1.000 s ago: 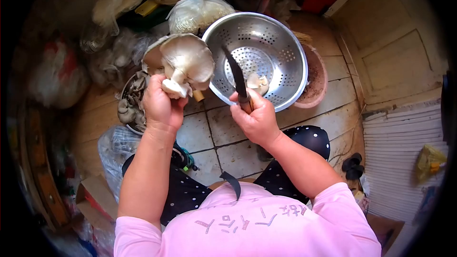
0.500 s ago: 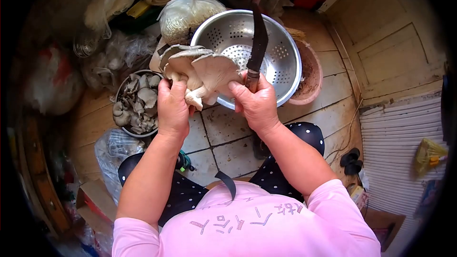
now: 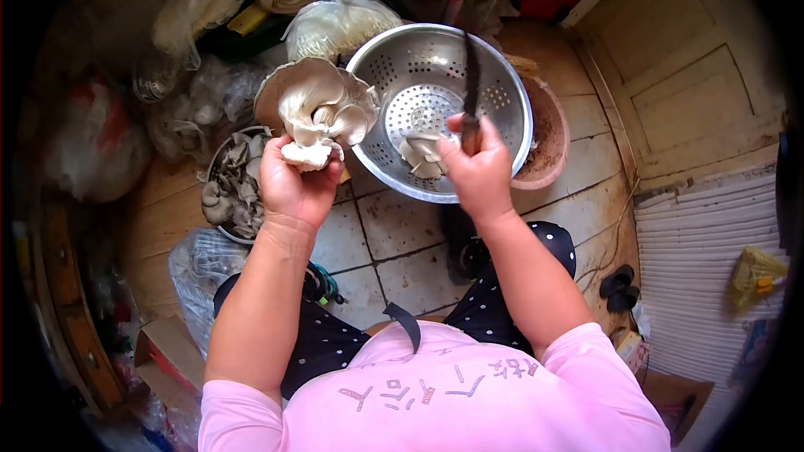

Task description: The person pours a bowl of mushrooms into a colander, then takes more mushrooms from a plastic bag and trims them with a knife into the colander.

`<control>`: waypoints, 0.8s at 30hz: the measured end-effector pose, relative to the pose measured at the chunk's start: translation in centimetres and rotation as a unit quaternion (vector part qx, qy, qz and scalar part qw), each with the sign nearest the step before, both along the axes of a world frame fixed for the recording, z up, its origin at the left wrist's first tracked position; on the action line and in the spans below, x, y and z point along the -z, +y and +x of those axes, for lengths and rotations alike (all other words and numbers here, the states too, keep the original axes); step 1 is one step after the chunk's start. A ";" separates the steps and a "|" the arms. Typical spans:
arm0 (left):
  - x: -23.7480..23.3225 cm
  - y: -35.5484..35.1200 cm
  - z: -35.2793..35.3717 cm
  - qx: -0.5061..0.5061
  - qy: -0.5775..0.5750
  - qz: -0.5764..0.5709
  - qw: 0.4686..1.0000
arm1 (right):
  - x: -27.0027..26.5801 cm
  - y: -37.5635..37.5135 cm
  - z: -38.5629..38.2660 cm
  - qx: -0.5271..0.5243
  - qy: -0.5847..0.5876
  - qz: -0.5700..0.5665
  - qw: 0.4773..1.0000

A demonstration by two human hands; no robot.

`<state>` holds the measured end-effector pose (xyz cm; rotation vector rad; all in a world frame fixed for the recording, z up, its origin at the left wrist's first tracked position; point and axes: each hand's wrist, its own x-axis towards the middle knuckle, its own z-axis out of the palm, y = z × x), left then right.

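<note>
A large mushroom cluster (image 3: 322, 109) is held by its stem in my left hand (image 3: 297, 184), with its pale gills turned up. My right hand (image 3: 481, 169) is wrapped round the handle of a dark-bladed knife (image 3: 471, 75), whose blade points away from me over the metal colander (image 3: 435, 46). A small piece of mushroom (image 3: 420, 156) is in the colander beside my right hand; whether my fingers touch it is hard to tell.
A bowl of grey mushrooms (image 3: 236, 184) stands on the floor at the left. Behind the colander's right side is a pink basin (image 3: 548, 130). Plastic bags (image 3: 339, 25) lie at the back left, and black slippers (image 3: 619, 288) at the right.
The mushroom cluster has turned over and moved left with my left hand. My right hand has moved right with the knife, away from the cluster. A mushroom piece now shows in the colander.
</note>
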<state>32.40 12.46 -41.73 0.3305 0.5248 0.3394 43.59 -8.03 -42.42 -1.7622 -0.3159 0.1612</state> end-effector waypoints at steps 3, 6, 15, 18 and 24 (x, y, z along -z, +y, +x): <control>-0.4 -0.3 0.1 -0.004 -0.040 -0.022 0.999 | -0.8 0.3 -2.7 -0.120 -0.217 -0.116 0.962; -0.2 -0.5 -0.1 -0.004 -0.064 -0.020 0.998 | -0.5 0.8 -4.2 -0.166 -0.232 -0.128 0.950; -0.4 -0.9 -0.4 0.009 -0.083 -0.033 0.996 | -0.1 1.5 -4.2 -0.176 -0.260 -0.141 0.939; 0.0 -0.7 -0.5 0.030 -0.103 -0.021 0.994 | 0.0 1.5 -4.2 -0.179 -0.262 -0.144 0.937; -1.0 -1.0 -0.4 0.030 -0.085 -0.021 0.996 | 0.0 1.5 -4.2 -0.189 -0.268 -0.149 0.933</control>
